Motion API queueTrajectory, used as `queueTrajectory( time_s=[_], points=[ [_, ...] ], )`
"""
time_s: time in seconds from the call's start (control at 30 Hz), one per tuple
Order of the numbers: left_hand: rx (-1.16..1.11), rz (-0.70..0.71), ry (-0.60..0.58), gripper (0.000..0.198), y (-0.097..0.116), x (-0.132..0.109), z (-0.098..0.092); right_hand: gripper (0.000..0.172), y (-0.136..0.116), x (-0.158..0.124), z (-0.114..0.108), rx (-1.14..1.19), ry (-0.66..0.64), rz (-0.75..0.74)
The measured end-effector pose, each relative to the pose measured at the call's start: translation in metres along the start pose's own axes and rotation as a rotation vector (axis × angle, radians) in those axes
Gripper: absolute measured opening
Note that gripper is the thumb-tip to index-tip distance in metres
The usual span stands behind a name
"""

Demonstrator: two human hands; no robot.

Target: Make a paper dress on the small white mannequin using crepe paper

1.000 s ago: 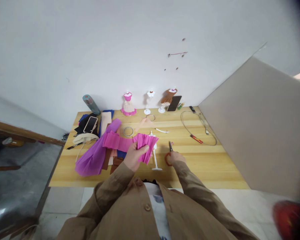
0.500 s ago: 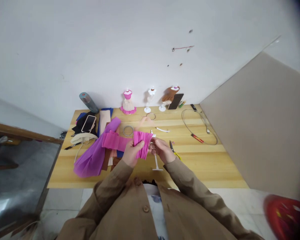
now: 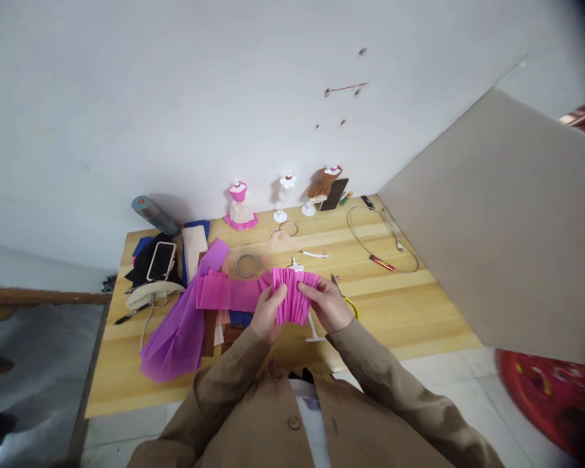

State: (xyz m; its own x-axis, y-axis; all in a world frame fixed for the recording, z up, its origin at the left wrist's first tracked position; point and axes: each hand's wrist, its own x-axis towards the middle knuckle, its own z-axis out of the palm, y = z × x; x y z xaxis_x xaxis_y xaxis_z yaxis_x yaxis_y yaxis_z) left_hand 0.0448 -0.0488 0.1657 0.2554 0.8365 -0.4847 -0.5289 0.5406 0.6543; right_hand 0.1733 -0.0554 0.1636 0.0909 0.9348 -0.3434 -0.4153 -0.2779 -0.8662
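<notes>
Between my hands is a strip of pink crepe paper (image 3: 292,305), gathered into close folds. My left hand (image 3: 269,312) pinches its left part, thumb on top. On the right edge my right hand (image 3: 327,302) is closed, its thumb also on top. A flat tail of the pink strip runs left across a purple sheet (image 3: 178,331). Behind and below the folds stands a small white mannequin stand (image 3: 296,265), its middle covered by the paper. Yellow-handled scissors (image 3: 351,305) lie just beyond my right hand, partly hidden by it.
Along the wall stand a mannequin in a pink and cream dress (image 3: 240,211), a bare white one (image 3: 286,188) and one in brown (image 3: 324,188). A flask (image 3: 155,214), phone (image 3: 161,261) and wire ring (image 3: 247,264) are left; a looped cable (image 3: 358,240) lies right.
My right hand has moved from beside the mannequin onto the right edge of the pink folds. The folds now spread wider between both hands. The view has tilted and shifted slightly.
</notes>
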Motion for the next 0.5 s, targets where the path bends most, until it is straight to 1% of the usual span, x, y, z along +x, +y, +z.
queueTrajectory(
  time_s=[0.07, 0.2, 0.3, 0.5],
  points=[
    [0.006, -0.006, -0.003, 0.06, -0.004, 0.003, 0.005, 0.038, 0.002, 0.0, -0.004, 0.024, 0.0, 0.001],
    [0.186, 0.048, 0.072, 0.058, -0.013, 0.006, 0.018, 0.039, 0.008, 0.002, -0.018, 0.06, -0.013, 0.026],
    [0.267, 0.102, 0.14, 0.05, -0.021, 0.007, 0.027, 0.037, 0.011, 0.006, -0.03, 0.098, -0.008, 0.051],
    [0.349, 0.137, 0.201, 0.037, -0.033, 0.015, 0.039, 0.036, 0.006, 0.01, -0.046, 0.174, 0.025, 0.069]
  ],
)
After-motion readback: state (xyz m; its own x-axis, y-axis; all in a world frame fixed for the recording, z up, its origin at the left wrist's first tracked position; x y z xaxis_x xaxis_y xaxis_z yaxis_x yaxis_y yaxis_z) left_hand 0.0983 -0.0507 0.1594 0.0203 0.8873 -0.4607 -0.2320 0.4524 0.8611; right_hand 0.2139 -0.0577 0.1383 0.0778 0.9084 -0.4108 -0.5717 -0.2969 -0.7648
